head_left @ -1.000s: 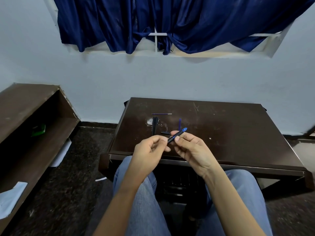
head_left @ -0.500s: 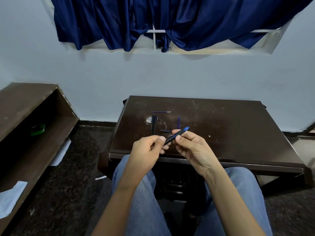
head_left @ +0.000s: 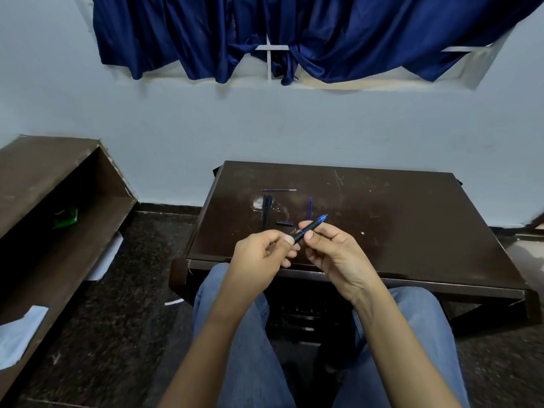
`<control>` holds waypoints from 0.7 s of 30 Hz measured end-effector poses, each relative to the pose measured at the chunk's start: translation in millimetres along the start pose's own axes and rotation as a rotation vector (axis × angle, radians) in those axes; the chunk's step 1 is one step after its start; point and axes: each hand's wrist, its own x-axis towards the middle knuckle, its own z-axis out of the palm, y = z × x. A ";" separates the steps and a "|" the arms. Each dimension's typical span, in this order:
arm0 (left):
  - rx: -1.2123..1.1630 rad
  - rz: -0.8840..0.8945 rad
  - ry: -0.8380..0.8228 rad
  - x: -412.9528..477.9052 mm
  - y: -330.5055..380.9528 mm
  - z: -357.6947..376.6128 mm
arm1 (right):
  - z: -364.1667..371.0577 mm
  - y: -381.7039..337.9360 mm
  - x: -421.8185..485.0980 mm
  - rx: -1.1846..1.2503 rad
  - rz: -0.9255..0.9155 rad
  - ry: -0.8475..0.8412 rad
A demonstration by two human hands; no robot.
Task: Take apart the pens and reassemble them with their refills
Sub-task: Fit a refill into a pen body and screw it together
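Blue-tipped black pen (head_left: pixel 310 229) pinched at both ends over the near edge of the dark wooden counter (head_left: pixel 412 225). Left hand (head_left: pixel 259 257) closed, fingers (head_left: pixel 287 241) clamped on the lower end of the barrel. Right hand (head_left: pixel 335 251) also closed, thumb and forefinger gripping the barrel just below the blue end, which points up and away to the right. Held clear of the counter, not resting on it.

Laid out beyond the hands, loose parts: a thin refill (head_left: pixel 278 190) lying crosswise at the far side, its tip end pale; a second blue refill (head_left: pixel 310 207) lying lengthwise, just beyond the held pen's blue end; two dark barrels (head_left: pixel 266 212) side by side, near a pale smudge on the wood; a short dark piece (head_left: pixel 284 223) just in front of them, too small to name with certainty.

Judged from this layout: disassembly of at least two pens apparently done, with refills out and bodies empty. Held pen seemingly at the twisting or pulling stage, whether coming apart or going together not clear from this view. Left to do, by the look of it: returning both loose refills to the barrels, refitting the small piece, closing everything up.
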 end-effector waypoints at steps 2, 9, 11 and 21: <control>-0.007 0.015 0.032 -0.2 -1.2 -0.7 | 0.7 0.7 0.1 0.013 0.004 0.013; -0.061 -0.052 0.010 -1.6 -0.9 1.6 | 1.2 2.9 -0.9 0.033 0.000 -0.004; -0.042 -0.021 0.047 -2.6 -2.3 1.3 | 1.9 2.8 -0.9 0.019 0.001 -0.004; -0.098 -0.054 0.012 -4.0 -3.4 0.6 | 3.1 5.5 -0.8 0.030 0.001 -0.025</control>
